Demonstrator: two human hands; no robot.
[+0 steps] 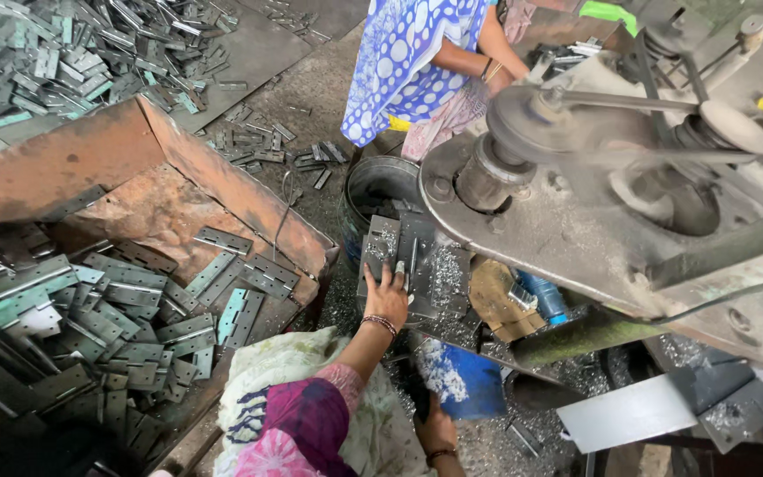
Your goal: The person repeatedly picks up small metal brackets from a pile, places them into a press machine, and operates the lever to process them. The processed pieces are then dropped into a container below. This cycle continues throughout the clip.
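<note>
Hinge plates flat on a shaving-strewn worktop just in front of the belt-driven machine, probably set there to be within arm's reach of its working side; left hand laid on them, fingers spread open and pressing down rather than gripping. Right hand lower down, nearer the body than the machine, against a blue scoop-like container dusted with filings, fingers mostly hidden, so cannot tell whether closed. Rusty tray heaped with more hinges left of the machine, likely kept near as stock; another person standing beyond it.
</note>
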